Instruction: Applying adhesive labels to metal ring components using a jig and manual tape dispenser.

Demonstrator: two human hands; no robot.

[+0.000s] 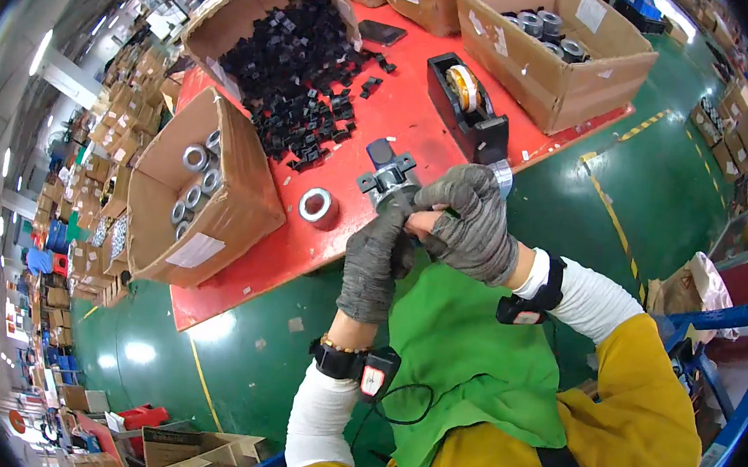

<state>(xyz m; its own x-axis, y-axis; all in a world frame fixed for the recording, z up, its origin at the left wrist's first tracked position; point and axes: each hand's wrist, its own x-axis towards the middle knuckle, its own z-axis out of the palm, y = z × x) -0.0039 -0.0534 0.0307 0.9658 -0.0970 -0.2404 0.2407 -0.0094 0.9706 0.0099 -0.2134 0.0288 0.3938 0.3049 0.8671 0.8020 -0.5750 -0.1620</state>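
Observation:
My left hand point(373, 265), in a grey knitted glove, is closed at the near edge of the red table, its fingers up against a grey metal piece point(392, 179) with black parts jutting out at its sides. Beside it my right hand point(474, 225), in a matching glove with bare fingertips showing, has its fingers bent into a pinch. The two hands meet, and whatever is between their fingers is hidden. A thick silver metal ring point(318, 206) lies on the table to the left of my hands.
Black plastic clips point(295, 73) spill from a tipped carton onto the red table point(397, 83). A carton point(245, 212) of metal rings stands at left, another carton point(551, 79) at far right. The tape dispenser point(467, 107) stands beyond my right hand; a dark flat object point(381, 33) lies behind.

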